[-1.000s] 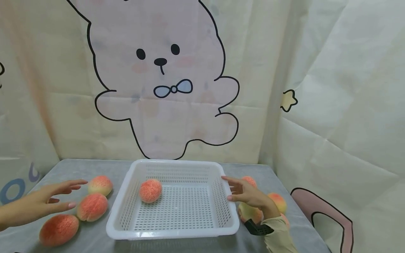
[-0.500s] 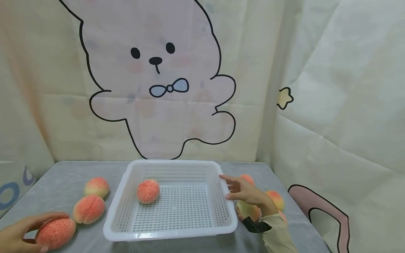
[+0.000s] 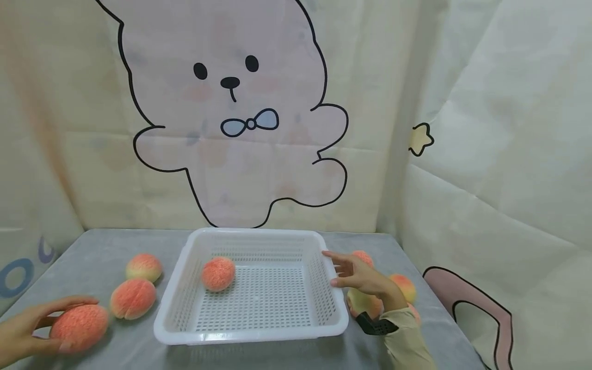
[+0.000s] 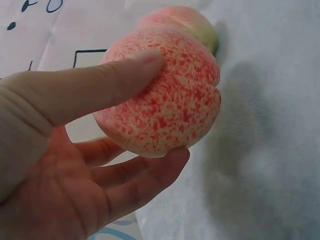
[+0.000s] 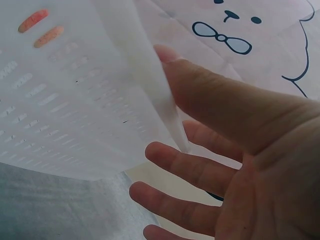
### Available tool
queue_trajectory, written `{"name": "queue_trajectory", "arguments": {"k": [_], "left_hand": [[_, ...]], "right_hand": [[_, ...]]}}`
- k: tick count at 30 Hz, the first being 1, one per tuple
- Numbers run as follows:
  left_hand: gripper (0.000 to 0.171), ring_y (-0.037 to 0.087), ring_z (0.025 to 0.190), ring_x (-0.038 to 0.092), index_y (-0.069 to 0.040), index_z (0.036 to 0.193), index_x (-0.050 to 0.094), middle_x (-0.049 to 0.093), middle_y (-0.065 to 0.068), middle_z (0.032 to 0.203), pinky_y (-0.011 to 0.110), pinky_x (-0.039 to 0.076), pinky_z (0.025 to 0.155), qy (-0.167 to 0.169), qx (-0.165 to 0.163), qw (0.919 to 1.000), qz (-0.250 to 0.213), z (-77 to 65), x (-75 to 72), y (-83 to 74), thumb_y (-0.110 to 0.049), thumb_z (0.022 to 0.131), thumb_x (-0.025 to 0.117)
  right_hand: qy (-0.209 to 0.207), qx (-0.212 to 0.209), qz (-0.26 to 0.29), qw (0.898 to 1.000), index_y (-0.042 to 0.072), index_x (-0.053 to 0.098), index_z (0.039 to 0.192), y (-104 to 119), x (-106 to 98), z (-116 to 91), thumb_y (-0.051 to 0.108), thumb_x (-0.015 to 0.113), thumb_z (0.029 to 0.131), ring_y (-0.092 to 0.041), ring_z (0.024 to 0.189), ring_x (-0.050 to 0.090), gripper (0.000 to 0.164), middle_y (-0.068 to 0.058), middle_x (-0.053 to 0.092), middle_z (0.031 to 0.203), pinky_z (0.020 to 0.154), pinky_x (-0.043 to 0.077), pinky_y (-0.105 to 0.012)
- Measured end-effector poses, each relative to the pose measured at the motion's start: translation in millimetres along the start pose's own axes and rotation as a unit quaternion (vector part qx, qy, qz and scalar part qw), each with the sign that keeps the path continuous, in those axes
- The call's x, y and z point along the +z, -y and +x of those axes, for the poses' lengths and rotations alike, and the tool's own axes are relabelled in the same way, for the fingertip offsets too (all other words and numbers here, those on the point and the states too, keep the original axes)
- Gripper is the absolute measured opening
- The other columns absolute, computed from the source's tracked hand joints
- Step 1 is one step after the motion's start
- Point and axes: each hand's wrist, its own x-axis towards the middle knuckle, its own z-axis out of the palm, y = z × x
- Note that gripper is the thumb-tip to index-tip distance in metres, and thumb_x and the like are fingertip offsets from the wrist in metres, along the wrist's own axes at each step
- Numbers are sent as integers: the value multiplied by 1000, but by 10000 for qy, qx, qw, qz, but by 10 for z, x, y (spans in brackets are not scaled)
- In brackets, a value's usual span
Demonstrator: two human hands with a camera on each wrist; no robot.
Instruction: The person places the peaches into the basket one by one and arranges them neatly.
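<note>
At the table's front left, my left hand (image 3: pixel 39 329) grips a speckled pink-red peach (image 3: pixel 79 329). In the left wrist view the thumb lies across the peach (image 4: pixel 170 110) and the fingers curl round its other side. My right hand (image 3: pixel 363 277) holds the right rim of a white plastic basket (image 3: pixel 250 336); in the right wrist view that rim (image 5: pixel 157 85) runs between the thumb and fingers. One peach (image 3: pixel 218 274) lies inside the basket, toward its left. Two more peaches, a pink one (image 3: pixel 133 298) and a yellow-pink one (image 3: pixel 144 267), rest between the left hand and the basket.
Several peaches lie right of the basket, partly behind the right hand and sleeve, among them a yellowish one (image 3: pixel 363 304) and an orange one (image 3: pixel 404 288). A grey cloth covers the table (image 3: pixel 444 334). Behind it hangs a printed curtain (image 3: pixel 277 169).
My left hand has come down from above the left peaches to the front-left one and now grips it, slightly raised. The right hand has stayed on the basket rim.
</note>
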Motion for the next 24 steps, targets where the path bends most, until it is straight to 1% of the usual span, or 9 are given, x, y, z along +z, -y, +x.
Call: {"name": "queue_trajectory", "arguments": {"k": [1, 2, 5, 9, 11, 14, 17, 20, 24], "left_hand": [[66, -23, 112, 45, -25, 141, 55, 47, -42, 134, 15, 45, 68, -283, 82, 9990, 335, -5, -5, -5, 7, 85, 71], [65, -23, 112, 44, -21, 141, 55, 48, -41, 134, 15, 45, 68, -420, 101, 9979, 480, 2, -18, -20, 7, 85, 72], [61, -23, 112, 45, -20, 143, 54, 47, -42, 134, 15, 46, 69, -373, -158, 9984, 405, 41, -83, -120, 4, 89, 69], [61, -20, 106, 47, -33, 148, 46, 39, -49, 131, 18, 49, 70, -51, -780, 9969, -93, 65, -161, -325, -2, 98, 62], [62, -17, 106, 50, -30, 151, 44, 40, -48, 132, 19, 51, 70, -78, -788, 9967, -183, 64, -174, -420, -1, 98, 61], [61, -16, 109, 52, -22, 152, 43, 43, -44, 136, 20, 53, 72, -175, -577, 9981, -129, 90, -193, -524, 2, 98, 59], [60, -16, 112, 53, -23, 151, 43, 44, -42, 136, 19, 53, 74, -154, -506, 9986, -52, 178, -217, -587, 1, 98, 59], [58, -15, 110, 55, -28, 151, 41, 43, -43, 134, 21, 54, 75, 13, -721, 9971, -251, 255, -236, -663, -3, 101, 57], [56, -8, 106, 60, -24, 153, 40, 48, -39, 130, 27, 58, 74, 95, -975, 9936, -556, 384, -241, -814, -8, 102, 56]], "right_hand": [[-32, 26, -10, 10000, 0, 20, 160, 0, -5, -4, 8, 67, 96, -46, 133, 53, 80, -33, 43, 152, 93, 57, -37], [-73, 42, -45, 10000, 0, 20, 160, -1, -12, -13, 8, 68, 96, -45, 133, 53, 80, -32, 43, 152, 93, 57, -36], [-130, 54, -119, 9998, 0, 21, 160, -4, -29, -36, 9, 68, 96, -46, 132, 54, 79, -32, 44, 152, 94, 56, -33], [-52, -17, -141, 9999, -1, 20, 160, -7, -38, -36, 10, 67, 96, -48, 133, 53, 80, -32, 43, 153, 95, 56, -33], [-5, -36, -126, 9999, -1, 19, 160, -8, -37, -22, 9, 67, 97, -49, 134, 51, 80, -32, 42, 153, 95, 56, -33], [-6, -40, -156, 9999, -2, 20, 159, -13, -32, 3, 8, 67, 97, -50, 134, 51, 79, -32, 42, 153, 95, 56, -31], [-43, -30, -161, 9999, -2, 21, 159, -20, -23, 5, 8, 67, 96, -51, 135, 50, 79, -33, 42, 153, 95, 56, -32], [-15, 9, -147, 9999, -2, 20, 159, -28, -12, 14, 8, 67, 97, -49, 134, 51, 79, -33, 42, 153, 95, 56, -34], [-14, 72, -91, 9999, -2, 20, 159, -27, -11, 13, 8, 67, 97, -48, 133, 52, 79, -34, 43, 152, 93, 57, -36]]}}
